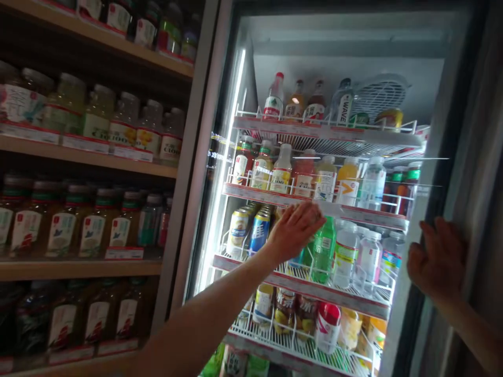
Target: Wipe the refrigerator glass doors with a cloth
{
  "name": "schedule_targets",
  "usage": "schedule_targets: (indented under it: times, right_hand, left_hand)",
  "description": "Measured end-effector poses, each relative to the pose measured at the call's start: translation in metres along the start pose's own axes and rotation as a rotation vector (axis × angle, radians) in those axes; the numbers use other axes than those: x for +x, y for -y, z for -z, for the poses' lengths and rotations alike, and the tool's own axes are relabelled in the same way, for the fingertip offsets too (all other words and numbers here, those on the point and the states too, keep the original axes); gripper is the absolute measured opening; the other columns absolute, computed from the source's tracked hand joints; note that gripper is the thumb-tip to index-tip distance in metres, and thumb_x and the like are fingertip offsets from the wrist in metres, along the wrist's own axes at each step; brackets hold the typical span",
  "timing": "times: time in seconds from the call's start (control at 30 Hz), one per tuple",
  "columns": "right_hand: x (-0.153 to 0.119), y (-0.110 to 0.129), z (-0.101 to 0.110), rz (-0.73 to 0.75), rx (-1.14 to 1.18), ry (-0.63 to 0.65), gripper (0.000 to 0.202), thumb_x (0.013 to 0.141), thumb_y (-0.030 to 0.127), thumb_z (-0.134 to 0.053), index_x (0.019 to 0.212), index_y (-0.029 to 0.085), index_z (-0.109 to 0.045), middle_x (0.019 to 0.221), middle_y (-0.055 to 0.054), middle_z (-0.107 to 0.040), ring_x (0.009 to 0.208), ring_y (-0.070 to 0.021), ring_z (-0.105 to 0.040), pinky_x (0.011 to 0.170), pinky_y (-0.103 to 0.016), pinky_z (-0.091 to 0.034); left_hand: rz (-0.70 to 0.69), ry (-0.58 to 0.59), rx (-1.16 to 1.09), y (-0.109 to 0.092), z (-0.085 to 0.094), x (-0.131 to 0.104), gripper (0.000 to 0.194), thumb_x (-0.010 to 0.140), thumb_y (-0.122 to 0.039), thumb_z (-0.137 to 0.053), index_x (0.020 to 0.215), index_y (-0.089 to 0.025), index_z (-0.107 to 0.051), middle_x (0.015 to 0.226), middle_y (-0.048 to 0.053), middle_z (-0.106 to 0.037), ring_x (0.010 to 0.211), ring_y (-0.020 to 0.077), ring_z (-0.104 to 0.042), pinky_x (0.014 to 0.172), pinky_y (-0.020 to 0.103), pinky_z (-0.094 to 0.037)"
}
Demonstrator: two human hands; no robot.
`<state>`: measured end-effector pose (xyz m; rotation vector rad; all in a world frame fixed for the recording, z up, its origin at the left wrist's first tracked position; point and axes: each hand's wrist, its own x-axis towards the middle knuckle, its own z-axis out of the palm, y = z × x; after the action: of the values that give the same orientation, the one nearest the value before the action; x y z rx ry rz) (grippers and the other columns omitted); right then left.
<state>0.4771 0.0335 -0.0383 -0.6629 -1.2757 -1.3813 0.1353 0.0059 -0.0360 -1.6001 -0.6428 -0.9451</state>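
Observation:
My left hand [295, 230] is raised before a lit drinks fridge [346, 39], fingers stretched out flat and holding nothing. It overlaps the third shelf [338, 296], left of a green bottle [324, 250] and right of a blue can [259, 233]. Faint reflections lie over the fridge front, and I cannot tell whether the hand touches glass. Over at the right, my right hand [436, 259] rests by the dark door frame [416, 319], fingers apart and slightly bent, with nothing visible in it.
Wooden shelves [90, 267] at the left carry rows of labelled bottles [96, 225]. Inside the fridge, several wire shelves hold juice bottles [348, 180], clear bottles [346, 256] and a red-capped bottle [328, 327]. A bright light strip [238, 89] runs down its left side.

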Motion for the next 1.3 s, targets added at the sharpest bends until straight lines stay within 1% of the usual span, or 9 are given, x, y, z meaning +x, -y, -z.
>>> schedule_targets:
  times: [0.1,0.27,0.37,0.53,0.73,0.83,1.0,1.2,1.3]
  right_hand:
    - [0.001,0.001,0.001,-0.012,0.016,0.026,0.060,0.081,0.023,-0.045,0.140,0.021,-0.036,0.145,-0.010,-0.038,0.133,-0.0305,-0.037,0.106,-0.052,-0.037]
    - [-0.002,0.001,-0.001,-0.045,-0.003,0.027,0.059,0.081,0.023,-0.045,0.139,0.022,-0.037,0.145,-0.010,-0.039,0.132,-0.0305,-0.037,0.105,-0.051,-0.038]
    - [-0.002,-0.001,-0.002,-0.036,-0.005,0.026,0.059,0.080,0.022,-0.046,0.139,0.020,-0.038,0.145,-0.011,-0.039,0.132,-0.0303,-0.037,0.106,-0.051,-0.037]
    - [-0.002,-0.001,-0.002,-0.022,-0.001,0.020,0.059,0.080,0.022,-0.046,0.138,0.018,-0.039,0.144,-0.011,-0.039,0.133,-0.0303,-0.037,0.107,-0.050,-0.036]
    - [-0.002,0.001,-0.001,-0.040,-0.003,0.019,0.057,0.081,0.023,-0.045,0.138,0.019,-0.040,0.144,-0.011,-0.039,0.133,-0.0299,-0.036,0.107,-0.050,-0.036]
    - [-0.001,0.002,0.000,-0.037,0.005,0.011,0.058,0.080,0.023,-0.046,0.138,0.020,-0.040,0.143,-0.011,-0.040,0.133,-0.0299,-0.037,0.108,-0.050,-0.035]
    - [-0.003,0.001,-0.001,-0.056,0.007,0.029,0.058,0.081,0.023,-0.045,0.139,0.021,-0.038,0.145,-0.010,-0.038,0.133,-0.0299,-0.036,0.107,-0.052,-0.035]
    - [-0.006,-0.003,-0.003,-0.074,-0.015,0.055,0.057,0.080,0.023,-0.045,0.137,0.018,-0.040,0.145,-0.011,-0.037,0.133,-0.0302,-0.036,0.107,-0.050,-0.036]
    - [-0.004,-0.001,-0.003,-0.052,-0.008,0.033,0.058,0.079,0.022,-0.046,0.137,0.018,-0.041,0.145,-0.011,-0.038,0.133,-0.0304,-0.037,0.107,-0.050,-0.036]
  left_hand:
    - [0.026,-0.009,0.010,0.023,0.006,-0.011,0.049,0.086,-0.026,-0.046,0.135,-0.024,-0.040,0.143,0.006,-0.040,0.137,0.0234,-0.028,0.110,0.042,-0.030]
    - [0.613,-0.283,0.130,0.110,0.023,-0.032,0.047,0.088,-0.022,-0.040,0.135,-0.017,-0.039,0.142,0.014,-0.038,0.135,0.0258,-0.031,0.107,0.045,-0.033]
    - [0.586,-0.259,0.107,0.085,0.017,-0.030,0.048,0.087,-0.024,-0.042,0.134,-0.016,-0.040,0.144,0.015,-0.035,0.137,0.0283,-0.025,0.108,0.047,-0.030]
    - [0.002,-0.056,0.012,0.017,0.005,-0.024,0.047,0.086,-0.030,-0.046,0.133,-0.024,-0.043,0.140,0.006,-0.044,0.134,0.0243,-0.033,0.109,0.041,-0.030]
    - [0.510,-0.212,0.079,0.091,0.023,-0.040,0.048,0.087,-0.021,-0.040,0.135,-0.019,-0.040,0.144,0.013,-0.037,0.137,0.0269,-0.027,0.107,0.048,-0.032]
    - [0.525,-0.186,0.054,0.071,0.018,-0.038,0.049,0.086,-0.024,-0.042,0.136,-0.019,-0.040,0.146,0.013,-0.034,0.138,0.0284,-0.023,0.108,0.049,-0.029]
    - [-0.008,0.003,-0.037,-0.001,0.002,-0.039,0.050,0.084,-0.028,-0.049,0.134,-0.028,-0.042,0.143,0.004,-0.040,0.139,0.0233,-0.024,0.111,0.043,-0.026]
    - [0.449,-0.190,0.078,0.074,0.021,-0.058,0.051,0.085,-0.019,-0.044,0.135,-0.023,-0.039,0.146,0.010,-0.035,0.138,0.0243,-0.024,0.108,0.045,-0.030]
    - [0.505,-0.204,0.078,0.064,0.020,-0.056,0.051,0.085,-0.021,-0.044,0.136,-0.021,-0.038,0.148,0.012,-0.030,0.139,0.0275,-0.021,0.108,0.048,-0.031]
